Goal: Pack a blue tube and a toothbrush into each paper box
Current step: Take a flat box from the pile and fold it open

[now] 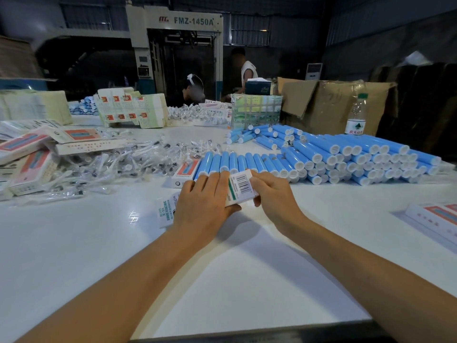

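Both my hands hold one white paper box [241, 188] with a barcode, just above the white table [99, 256]. My left hand [205, 201] wraps over its left part, thumb under it. My right hand [274, 194] grips its right end. The box's printed left end [165, 211] sticks out past my left hand. A row of blue tubes [235, 163] lies right behind my hands, and a big pile of blue tubes [346, 157] spreads to the right. Plastic-wrapped toothbrushes [128, 159] lie heaped at the left. I cannot tell what is inside the box.
Finished boxes [27, 154] pile up at the far left, another box [185, 173] lies by the tube row, more lie at the right edge [437, 216]. Flat box blanks [131, 107], a water bottle [356, 117], cardboard cartons [333, 102] and two people [193, 92] are at the back.
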`<state>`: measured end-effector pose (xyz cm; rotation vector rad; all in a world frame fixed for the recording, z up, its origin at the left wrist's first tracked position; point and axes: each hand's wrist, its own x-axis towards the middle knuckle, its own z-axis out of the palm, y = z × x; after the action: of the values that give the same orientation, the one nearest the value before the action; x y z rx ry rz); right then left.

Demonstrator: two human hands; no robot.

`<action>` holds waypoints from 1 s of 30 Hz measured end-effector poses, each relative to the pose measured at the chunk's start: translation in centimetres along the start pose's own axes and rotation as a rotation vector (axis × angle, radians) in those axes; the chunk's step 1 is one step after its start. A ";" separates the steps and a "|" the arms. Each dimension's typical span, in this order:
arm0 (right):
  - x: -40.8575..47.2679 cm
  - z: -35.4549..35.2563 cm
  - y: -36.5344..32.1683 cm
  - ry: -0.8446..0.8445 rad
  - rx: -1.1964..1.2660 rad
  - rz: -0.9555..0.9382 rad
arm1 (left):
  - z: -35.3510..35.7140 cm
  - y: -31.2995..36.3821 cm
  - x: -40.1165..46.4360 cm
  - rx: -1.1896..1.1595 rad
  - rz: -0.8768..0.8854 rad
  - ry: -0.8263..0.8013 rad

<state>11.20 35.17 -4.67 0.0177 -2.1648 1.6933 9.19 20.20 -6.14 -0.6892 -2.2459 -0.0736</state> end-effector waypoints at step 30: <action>-0.2 1.2 1.1 0.174 -0.218 -0.135 | 1.8 -0.1 0.4 0.140 -0.093 -0.168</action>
<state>10.78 34.33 -5.99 -0.0410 -2.1531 1.3282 7.74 20.70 -7.11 -0.5323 -2.4168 0.0980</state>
